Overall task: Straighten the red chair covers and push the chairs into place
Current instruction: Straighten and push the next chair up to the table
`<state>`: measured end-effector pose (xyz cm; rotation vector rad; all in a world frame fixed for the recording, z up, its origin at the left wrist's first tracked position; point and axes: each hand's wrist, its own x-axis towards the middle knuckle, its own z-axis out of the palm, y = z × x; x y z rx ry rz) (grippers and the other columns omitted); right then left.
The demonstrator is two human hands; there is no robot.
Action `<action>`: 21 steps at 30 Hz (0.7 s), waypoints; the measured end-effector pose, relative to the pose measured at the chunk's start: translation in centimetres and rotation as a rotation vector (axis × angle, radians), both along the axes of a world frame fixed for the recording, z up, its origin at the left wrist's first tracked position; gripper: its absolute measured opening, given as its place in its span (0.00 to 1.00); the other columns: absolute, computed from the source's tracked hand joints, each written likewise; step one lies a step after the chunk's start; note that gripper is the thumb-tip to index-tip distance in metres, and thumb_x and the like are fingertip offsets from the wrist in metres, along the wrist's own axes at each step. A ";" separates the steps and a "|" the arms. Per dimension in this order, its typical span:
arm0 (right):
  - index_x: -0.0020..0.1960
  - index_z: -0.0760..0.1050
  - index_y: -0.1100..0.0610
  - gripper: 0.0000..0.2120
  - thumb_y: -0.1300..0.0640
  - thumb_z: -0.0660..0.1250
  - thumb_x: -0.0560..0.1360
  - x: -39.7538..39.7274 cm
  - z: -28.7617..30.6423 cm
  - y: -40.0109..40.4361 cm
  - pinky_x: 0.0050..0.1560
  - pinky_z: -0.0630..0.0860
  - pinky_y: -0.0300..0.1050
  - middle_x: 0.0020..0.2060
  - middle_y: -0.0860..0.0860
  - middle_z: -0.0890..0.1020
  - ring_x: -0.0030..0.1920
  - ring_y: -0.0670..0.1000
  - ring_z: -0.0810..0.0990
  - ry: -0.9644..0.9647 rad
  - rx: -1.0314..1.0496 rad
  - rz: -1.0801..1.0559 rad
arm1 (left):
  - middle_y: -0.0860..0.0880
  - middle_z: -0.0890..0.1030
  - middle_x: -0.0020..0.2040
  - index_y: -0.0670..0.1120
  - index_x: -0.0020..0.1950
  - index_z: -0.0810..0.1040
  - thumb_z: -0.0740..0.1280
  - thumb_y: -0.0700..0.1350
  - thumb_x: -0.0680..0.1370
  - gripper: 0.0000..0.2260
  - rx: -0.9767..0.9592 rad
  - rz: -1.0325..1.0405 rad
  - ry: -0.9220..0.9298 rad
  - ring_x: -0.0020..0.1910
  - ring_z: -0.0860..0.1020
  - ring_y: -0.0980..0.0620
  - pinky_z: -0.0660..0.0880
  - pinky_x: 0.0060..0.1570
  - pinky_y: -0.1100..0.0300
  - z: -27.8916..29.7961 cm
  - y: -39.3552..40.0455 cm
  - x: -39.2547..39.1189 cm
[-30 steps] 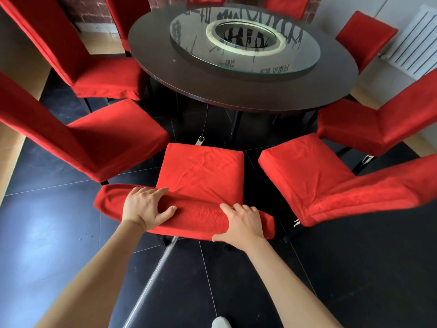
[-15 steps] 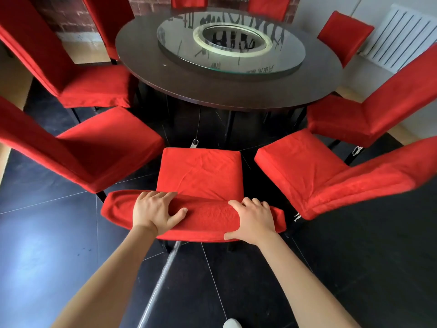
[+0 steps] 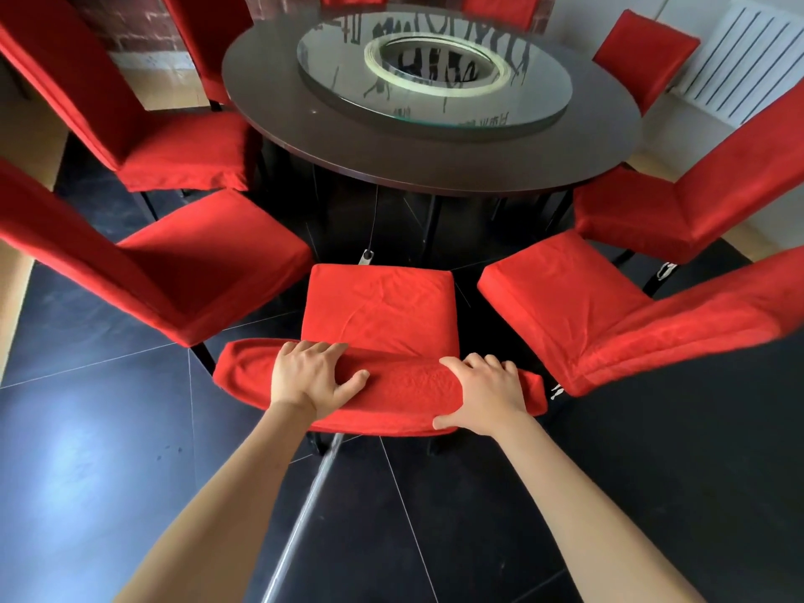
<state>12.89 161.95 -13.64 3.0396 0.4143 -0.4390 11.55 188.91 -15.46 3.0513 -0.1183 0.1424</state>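
Left hand (image 3: 311,378): at 11 o'clock, fingers curled forward, thumb splayed toward 3 o'clock. Right hand (image 3: 487,396): at 1 o'clock, likewise curled, gripping. Both forearms bare, extended, converging toward 12 o'clock.

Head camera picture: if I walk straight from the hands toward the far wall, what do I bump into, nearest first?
Left hand and right hand gripping the chair back → its wrinkled seat → round dark table → glass turntable → far chairs.

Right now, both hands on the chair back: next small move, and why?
Probably push the chair straight toward the table. Left hand and right hand grip its backrest top, and its seat front sits short of the table edge, with floor showing between.
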 end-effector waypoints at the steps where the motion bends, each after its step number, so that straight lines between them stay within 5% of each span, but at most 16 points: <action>1: 0.74 0.56 0.41 0.49 0.23 0.66 0.59 0.0 0.1 0.0 0.66 0.62 0.55 0.66 0.49 0.71 0.66 0.54 0.68 0.008 -0.001 -0.001 | 0.50 0.83 0.47 0.52 0.59 0.80 0.43 0.72 0.70 0.38 0.010 -0.001 0.009 0.50 0.79 0.46 0.68 0.53 0.51 0.1 0.1 0.0; 5: 0.75 0.54 0.42 0.51 0.20 0.61 0.58 0.2 0.3 0.0 0.67 0.61 0.56 0.67 0.49 0.70 0.67 0.53 0.67 0.056 0.002 -0.006 | 0.51 0.82 0.56 0.52 0.64 0.77 0.41 0.73 0.69 0.40 -0.012 0.000 0.060 0.58 0.76 0.47 0.64 0.61 0.51 0.6 0.2 -0.1; 10: 0.77 0.53 0.47 0.51 0.21 0.57 0.62 0.2 1.3 2.4 0.70 0.59 0.57 0.69 0.51 0.68 0.70 0.55 0.64 0.114 0.046 0.020 | 0.47 0.80 0.59 0.48 0.64 0.79 0.51 0.69 0.71 0.35 -0.117 0.003 0.001 0.64 0.74 0.42 0.58 0.69 0.38 1.7 4.1 -1.7; 21: 0.76 0.56 0.48 0.42 0.27 0.58 0.69 3.2 5.4 24.9 0.71 0.59 0.56 0.69 0.51 0.68 0.70 0.55 0.64 0.029 0.238 0.235 | 0.48 0.81 0.58 0.47 0.63 0.79 0.52 0.68 0.69 0.35 -0.079 0.301 -0.092 0.61 0.75 0.43 0.56 0.68 0.38 6.0 26.3 -4.5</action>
